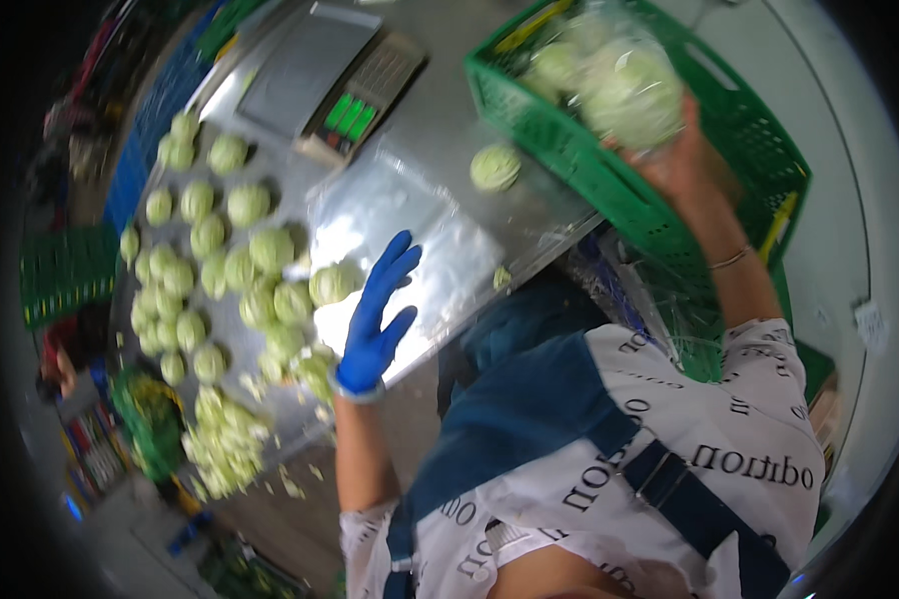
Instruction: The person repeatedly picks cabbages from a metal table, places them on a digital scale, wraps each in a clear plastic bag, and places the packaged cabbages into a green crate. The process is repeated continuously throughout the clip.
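Observation:
My right hand (pixel 678 161) is bare and grips a cabbage in a clear plastic bag (pixel 631 93). It holds this over a green plastic crate (pixel 562 142), where more bagged cabbage (pixel 557 66) shows behind it. My left hand (pixel 374 322), in a blue glove, hangs over the metal table (pixel 427 86) with its fingers apart and nothing in them. Under and beside it lies clear plastic film or flat bags (pixel 412 202), bright with glare. A trimmed cabbage (pixel 333 284) sits just left of the glove. One loose cabbage (pixel 495 168) rests near the crate.
Many trimmed cabbages (pixel 249 204) cover the table's left side, with a heap of cut leaves (pixel 225 442) at the near left corner. A digital scale (pixel 356 97) with a lit green display stands at the back. Another green crate (pixel 67 269) and a filled green bag (pixel 148 419) are beyond the table.

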A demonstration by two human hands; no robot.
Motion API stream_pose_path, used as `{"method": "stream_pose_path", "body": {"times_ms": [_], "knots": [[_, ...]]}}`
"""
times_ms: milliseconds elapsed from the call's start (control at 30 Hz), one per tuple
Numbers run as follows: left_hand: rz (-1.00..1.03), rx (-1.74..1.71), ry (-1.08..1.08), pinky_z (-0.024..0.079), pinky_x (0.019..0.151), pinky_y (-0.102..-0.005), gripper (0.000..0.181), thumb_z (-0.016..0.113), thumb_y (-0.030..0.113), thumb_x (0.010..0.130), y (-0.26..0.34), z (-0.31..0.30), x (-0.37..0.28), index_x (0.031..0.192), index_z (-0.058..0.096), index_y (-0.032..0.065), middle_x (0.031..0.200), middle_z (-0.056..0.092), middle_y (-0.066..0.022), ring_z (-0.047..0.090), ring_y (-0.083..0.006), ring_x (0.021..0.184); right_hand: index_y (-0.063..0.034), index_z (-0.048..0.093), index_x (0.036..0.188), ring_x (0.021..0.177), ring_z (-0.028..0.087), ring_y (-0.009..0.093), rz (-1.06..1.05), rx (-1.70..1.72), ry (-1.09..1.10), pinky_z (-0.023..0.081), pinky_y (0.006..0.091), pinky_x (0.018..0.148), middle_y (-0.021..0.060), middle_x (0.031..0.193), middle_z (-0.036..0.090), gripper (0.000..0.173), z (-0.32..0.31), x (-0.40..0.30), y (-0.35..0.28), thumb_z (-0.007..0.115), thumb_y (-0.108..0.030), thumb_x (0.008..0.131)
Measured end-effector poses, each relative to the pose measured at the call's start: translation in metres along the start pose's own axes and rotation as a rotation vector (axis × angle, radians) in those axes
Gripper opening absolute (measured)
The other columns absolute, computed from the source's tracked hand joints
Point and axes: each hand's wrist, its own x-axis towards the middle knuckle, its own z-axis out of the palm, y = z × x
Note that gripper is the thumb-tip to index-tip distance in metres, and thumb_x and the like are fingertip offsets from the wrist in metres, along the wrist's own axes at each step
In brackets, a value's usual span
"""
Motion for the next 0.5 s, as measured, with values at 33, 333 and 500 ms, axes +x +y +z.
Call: {"method": "stream_pose_path", "body": {"times_ms": [33,333,500], "knots": [[-0.049,-0.02,-0.064,0.033,0.116,-0.0426,0.069,0.053,-0.008,0.085,-0.018,-0.001,-0.018,0.153,0.047,0.0075,0.165,0.034,-0.0144,0.035,-0.031,0.15,-0.0143,0.043,0.152,0.116,0.061,0.037,-0.046,-0.165,0.211,0.057,0.0476,0.082,0.0138,0.148,0.05,0.08,-0.015,-0.003,-0.014,0.048,-0.07,0.094],[-0.367,0.275,-0.075,0.047,0.106,-0.0417,0.064,0.063,-0.008,0.082,-0.074,0.076,-0.145,0.143,0.057,0.0116,0.143,0.057,-0.0183,0.058,-0.038,0.128,-0.0088,0.055,0.143,0.109,0.069,0.028,0.331,-1.021,0.757,0.055,0.0399,0.091,0.0113,0.123,0.069,0.062,-0.128,-0.012,0.021,0.052,-0.054,0.1],[-0.281,0.546,0.096,0.054,0.094,-0.0393,0.052,0.063,-0.001,0.086,-0.073,0.085,-0.153,0.137,0.061,0.011,0.124,0.069,-0.0178,0.067,-0.0386,0.111,-0.0064,0.062,0.136,0.105,0.071,0.03,1.005,-2.592,0.488,0.054,0.0431,0.09,0.0158,0.109,0.074,0.051,-0.047,0.037,-0.007,0.057,-0.043,0.101]]}}
